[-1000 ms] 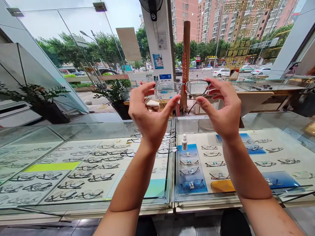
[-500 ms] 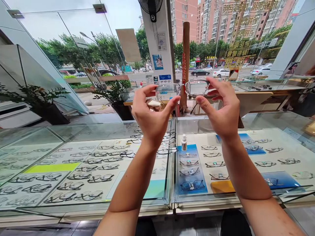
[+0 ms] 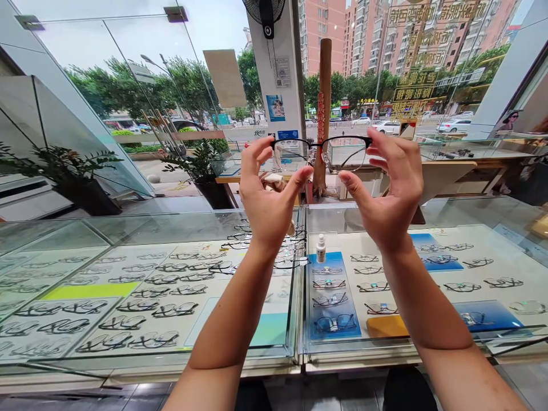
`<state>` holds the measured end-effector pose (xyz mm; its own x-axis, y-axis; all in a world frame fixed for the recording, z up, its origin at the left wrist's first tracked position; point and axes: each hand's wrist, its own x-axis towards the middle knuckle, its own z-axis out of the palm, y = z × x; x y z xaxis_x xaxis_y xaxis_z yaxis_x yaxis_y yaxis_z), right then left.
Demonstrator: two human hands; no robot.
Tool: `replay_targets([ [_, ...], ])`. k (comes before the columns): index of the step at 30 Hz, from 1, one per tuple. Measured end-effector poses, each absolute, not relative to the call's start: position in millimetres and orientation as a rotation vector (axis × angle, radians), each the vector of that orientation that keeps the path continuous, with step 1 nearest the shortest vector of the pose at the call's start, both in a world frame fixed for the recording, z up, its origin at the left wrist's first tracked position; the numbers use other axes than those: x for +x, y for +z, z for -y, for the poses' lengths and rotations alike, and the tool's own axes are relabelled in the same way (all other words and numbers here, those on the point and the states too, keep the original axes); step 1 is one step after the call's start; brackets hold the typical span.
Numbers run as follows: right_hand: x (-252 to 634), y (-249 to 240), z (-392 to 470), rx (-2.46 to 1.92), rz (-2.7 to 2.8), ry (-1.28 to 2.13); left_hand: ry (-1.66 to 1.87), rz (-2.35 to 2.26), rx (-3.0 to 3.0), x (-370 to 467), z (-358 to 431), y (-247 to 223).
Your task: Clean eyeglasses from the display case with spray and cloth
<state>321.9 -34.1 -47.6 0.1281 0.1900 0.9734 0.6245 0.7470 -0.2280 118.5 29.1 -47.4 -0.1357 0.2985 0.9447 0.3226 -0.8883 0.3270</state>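
Observation:
A pair of black half-rim glasses (image 3: 317, 145) is raised above the display counter, lenses toward the window. My left hand (image 3: 269, 200) grips the left end of the frame between fingers and thumb, and a crumpled pale cloth (image 3: 273, 181) is tucked in its palm. At the opposite end, my right hand (image 3: 387, 188) holds the frame by its fingertips, thumb near the lower edge of the right lens. One temple arm shows through the right lens.
Glass display cases (image 3: 305, 348) with rows of glasses span the front. A small white bottle (image 3: 321, 249) stands on the right case. Behind are a wooden post (image 3: 325, 74), potted plants (image 3: 208, 171) and the street window.
The glasses have tilted, so their dark top rims and a temple arm now show clearly. Both my hands have shifted slightly to the right, still holding the frame.

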Motion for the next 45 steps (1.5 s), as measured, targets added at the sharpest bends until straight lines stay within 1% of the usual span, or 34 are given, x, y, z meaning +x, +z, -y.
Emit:
replay_targets([
  [3,322.6,-48.2,34.1,-0.724,1.441,-0.393,-2.226,0.704,-2.076,118.9,-32.5,-47.6],
  [6,322.6,-47.7,32.0,-0.729,1.442,-0.366,-2.227,0.669,-1.976,118.9,-32.3,-49.0],
  [14,324.8,-47.1,23.8,-0.715,1.452,-0.006,-2.178,0.764,-1.823,121.5,-17.5,-53.2],
  [22,330.3,-42.9,17.9,-0.675,1.291,0.134,-2.169,0.746,-1.832,125.5,-19.6,-48.5],
  [33,334.9,-44.0,11.9,-0.679,1.205,0.202,-2.153,0.886,-1.922,125.2,-7.8,-46.3],
  [41,336.5,-43.9,13.8,-0.72,1.207,0.126,-2.152,0.917,-1.989,124.7,-11.3,-49.4],
  [45,334.7,-43.6,15.1,-0.683,1.202,0.067,-2.131,0.841,-1.986,125.7,-18.4,-49.9],
])
